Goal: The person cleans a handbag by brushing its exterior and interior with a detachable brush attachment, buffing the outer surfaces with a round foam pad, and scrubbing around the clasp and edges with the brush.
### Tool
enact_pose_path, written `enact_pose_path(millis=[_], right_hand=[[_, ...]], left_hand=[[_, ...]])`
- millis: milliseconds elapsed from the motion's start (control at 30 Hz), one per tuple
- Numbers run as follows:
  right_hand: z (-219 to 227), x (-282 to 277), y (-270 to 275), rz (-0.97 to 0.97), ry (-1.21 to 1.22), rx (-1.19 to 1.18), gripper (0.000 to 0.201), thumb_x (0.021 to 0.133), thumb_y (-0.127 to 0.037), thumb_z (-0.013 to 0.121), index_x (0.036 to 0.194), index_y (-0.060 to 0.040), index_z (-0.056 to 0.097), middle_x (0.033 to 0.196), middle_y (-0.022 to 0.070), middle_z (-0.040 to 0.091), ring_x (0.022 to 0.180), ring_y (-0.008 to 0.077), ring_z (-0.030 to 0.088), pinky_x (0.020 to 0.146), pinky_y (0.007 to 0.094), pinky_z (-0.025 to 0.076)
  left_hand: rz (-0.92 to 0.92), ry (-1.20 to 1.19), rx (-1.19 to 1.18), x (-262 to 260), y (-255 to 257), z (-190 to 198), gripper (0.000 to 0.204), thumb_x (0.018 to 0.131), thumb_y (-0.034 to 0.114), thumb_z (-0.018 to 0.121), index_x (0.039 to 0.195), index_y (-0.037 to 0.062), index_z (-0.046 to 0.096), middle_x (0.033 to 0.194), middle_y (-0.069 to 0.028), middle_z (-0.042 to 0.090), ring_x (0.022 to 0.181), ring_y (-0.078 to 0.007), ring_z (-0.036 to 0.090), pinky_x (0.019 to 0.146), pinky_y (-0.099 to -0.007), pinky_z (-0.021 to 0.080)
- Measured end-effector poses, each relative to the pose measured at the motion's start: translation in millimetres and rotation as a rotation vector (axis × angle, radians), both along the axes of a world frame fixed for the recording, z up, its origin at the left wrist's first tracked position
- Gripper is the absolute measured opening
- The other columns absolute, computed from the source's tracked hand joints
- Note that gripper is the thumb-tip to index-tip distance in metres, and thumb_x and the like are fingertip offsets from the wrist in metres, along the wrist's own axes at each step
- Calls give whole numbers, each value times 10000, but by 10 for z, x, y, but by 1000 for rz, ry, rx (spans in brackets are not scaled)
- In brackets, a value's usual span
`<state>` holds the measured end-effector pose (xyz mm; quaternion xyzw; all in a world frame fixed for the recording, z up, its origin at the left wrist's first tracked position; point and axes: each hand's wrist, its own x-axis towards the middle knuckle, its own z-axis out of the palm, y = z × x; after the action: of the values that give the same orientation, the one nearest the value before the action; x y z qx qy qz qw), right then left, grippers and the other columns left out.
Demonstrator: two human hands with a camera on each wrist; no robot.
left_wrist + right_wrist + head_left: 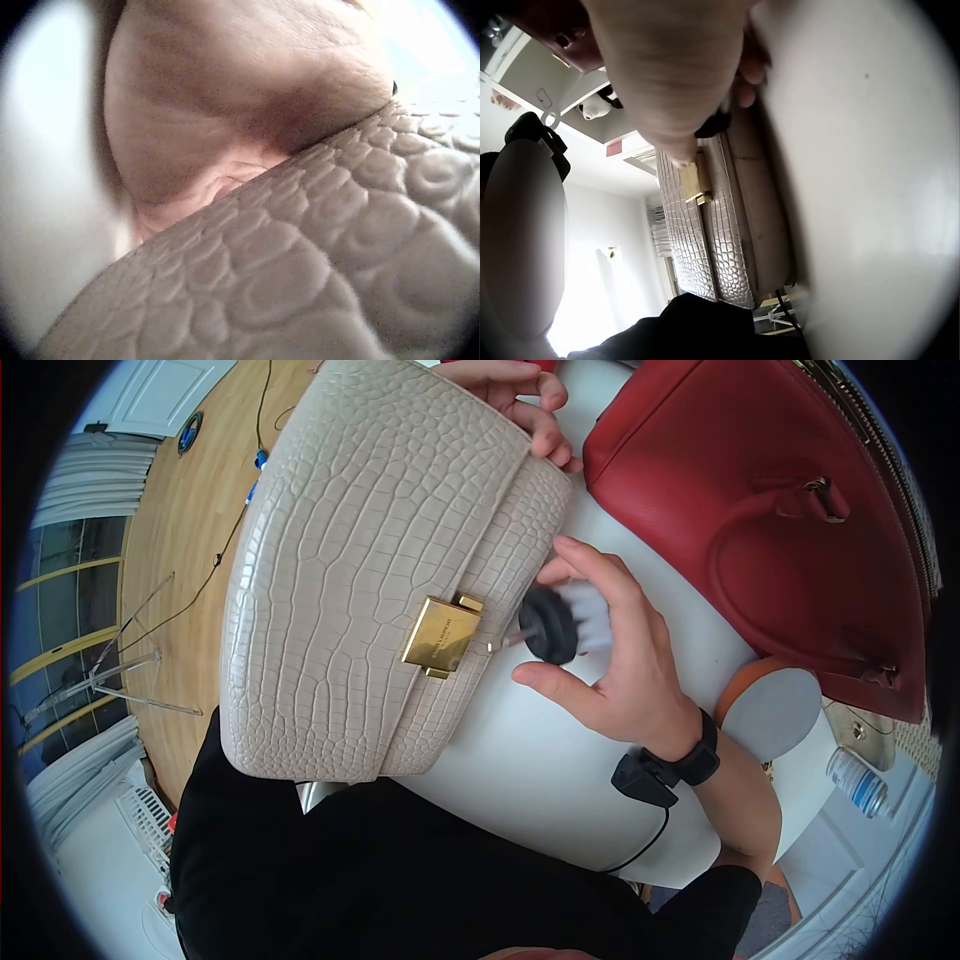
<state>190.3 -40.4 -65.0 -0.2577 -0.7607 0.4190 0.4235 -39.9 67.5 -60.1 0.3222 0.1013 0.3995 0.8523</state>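
Observation:
A cream, crocodile-patterned handbag stands tilted, with a gold clasp on its front; the right wrist view also shows the clasp. My left hand holds the bag at its upper edge, its fingers partly hidden behind it. In the left wrist view that hand lies against the patterned surface. Beside the clasp, my right hand has its fingers and thumb round a blurred tool with a black round part and a thin tip pointing at the clasp. Whether the tip touches is unclear.
On the white table, a large red handbag lies at the right, near a grey-white disc with an orange-brown edge. A can is farther right. A tripod and cables are on the left floor.

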Motion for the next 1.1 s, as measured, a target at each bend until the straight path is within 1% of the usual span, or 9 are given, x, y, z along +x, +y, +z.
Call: enact_pose_path(millis=[67, 133, 200, 267, 333, 433, 567, 733, 1100], right_hand=[[-35, -40, 2, 10, 25, 59, 697, 831, -202, 863, 1419, -24, 534, 1145, 154, 665, 861, 261, 688, 712, 354, 573], [-23, -6, 5, 30, -98, 86, 679, 836, -169, 846, 1418, -17, 531, 1128, 165, 667, 938, 297, 699, 760, 382, 579], [-30, 1, 4, 41, -92, 79, 668, 839, -155, 838, 1417, -16, 532, 1128, 165, 671, 940, 296, 698, 754, 377, 578], [0, -22, -3, 48, -89, 69, 658, 843, -142, 829, 1416, -16, 533, 1128, 166, 674, 942, 296, 698, 748, 372, 577], [28, -25, -24, 40, -117, -3, 641, 846, -127, 821, 1411, -19, 538, 1137, 163, 679, 952, 299, 700, 743, 369, 576], [34, 3, -24, 51, -140, 2, 640, 853, -124, 813, 1419, -20, 532, 1147, 160, 682, 982, 304, 703, 763, 376, 577], [11, -15, -30, 43, -94, 12, 629, 859, -121, 804, 1422, -34, 536, 1132, 160, 685, 967, 304, 701, 780, 390, 571], [39, 4, -17, 69, -129, 45, 588, 842, -89, 788, 1391, -59, 581, 1058, 158, 672, 867, 303, 673, 769, 408, 555], [55, 106, 51, -111, -107, 65, 517, 833, 12, 632, 1349, -23, 613, 995, 145, 625, 883, 273, 646, 784, 385, 531]], left_hand=[[227, 28, 148, 3, 29, -119, 364, 1111, 294, 405, 1115, 26, 651, 845, -144, 737, 1038, -315, 685, 1081, -465, 453], [-122, -138, -132, -185, 448, -415, 371, 1108, 319, 450, 1182, 16, 651, 903, -144, 744, 1044, -316, 685, 1118, -500, 437], [-176, -318, -182, -310, 482, -487, 415, 1126, 337, 415, 1318, 19, 602, 1081, -197, 723, 1084, -368, 667, 1176, -535, 385], [72, 124, -247, -463, 390, -209, 361, 1102, 302, 375, 938, 106, 630, 907, -67, 677, 1044, -264, 621, 1161, -497, 404], [16, -91, -228, -636, 257, -183, 255, 1072, 287, 498, 1050, 74, 636, 982, -100, 707, 1087, -275, 652, 1123, -472, 448], [670, 559, -510, -568, -230, 340, 298, 1025, 328, 575, 1087, 42, 631, 1059, -152, 703, 1145, -293, 652, 1002, -442, 544], [471, 371, -257, -1049, -567, 151, 291, 983, 299, 620, 1118, 41, 619, 1216, -184, 649, 1192, -301, 635, 995, -434, 555], [504, 701, 173, -953, -1032, 268, 273, 982, 196, 620, 1216, 57, 591, 1443, -164, 535, 1274, -239, 583, 1056, -361, 522], [645, 1047, 217, -488, -1106, 385, 278, 973, 150, 715, 1230, 65, 651, 1351, -111, 623, 1237, -194, 612, 1031, -335, 508]])
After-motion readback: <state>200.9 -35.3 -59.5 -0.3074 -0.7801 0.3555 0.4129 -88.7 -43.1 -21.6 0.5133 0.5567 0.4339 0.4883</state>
